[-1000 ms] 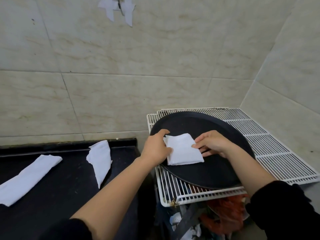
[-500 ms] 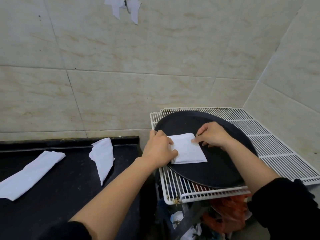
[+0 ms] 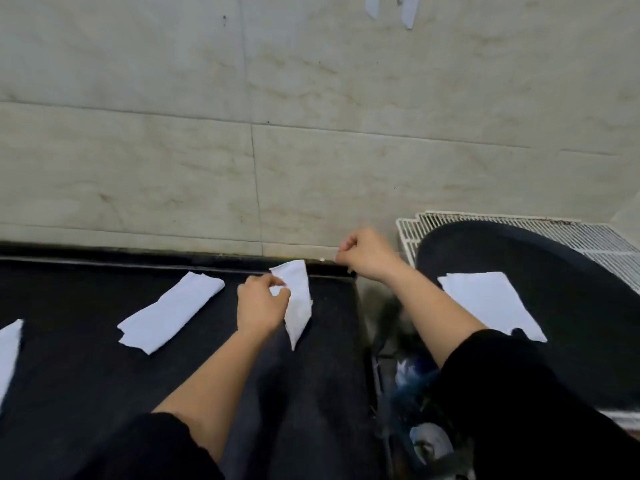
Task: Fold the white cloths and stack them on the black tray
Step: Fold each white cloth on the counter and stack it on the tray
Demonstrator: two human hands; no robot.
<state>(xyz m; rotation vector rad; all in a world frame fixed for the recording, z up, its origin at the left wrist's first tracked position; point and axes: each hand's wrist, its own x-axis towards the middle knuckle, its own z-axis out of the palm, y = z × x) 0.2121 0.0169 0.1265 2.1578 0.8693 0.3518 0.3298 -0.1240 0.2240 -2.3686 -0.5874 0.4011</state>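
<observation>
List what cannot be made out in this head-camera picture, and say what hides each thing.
All in the head view:
- Leftmost cloth: cut off by the left edge.
- Folded cloth on the tray: near corner behind the right sleeve; how many lie stacked is unclear.
- Right hand: fingers curled, blurred; whether it holds anything is unclear.
- Things below the rack: dark and blurred.

Kitchen work corner, tiled wall (image 3: 311,150), black counter (image 3: 86,393), wire rack (image 3: 588,237)
</observation>
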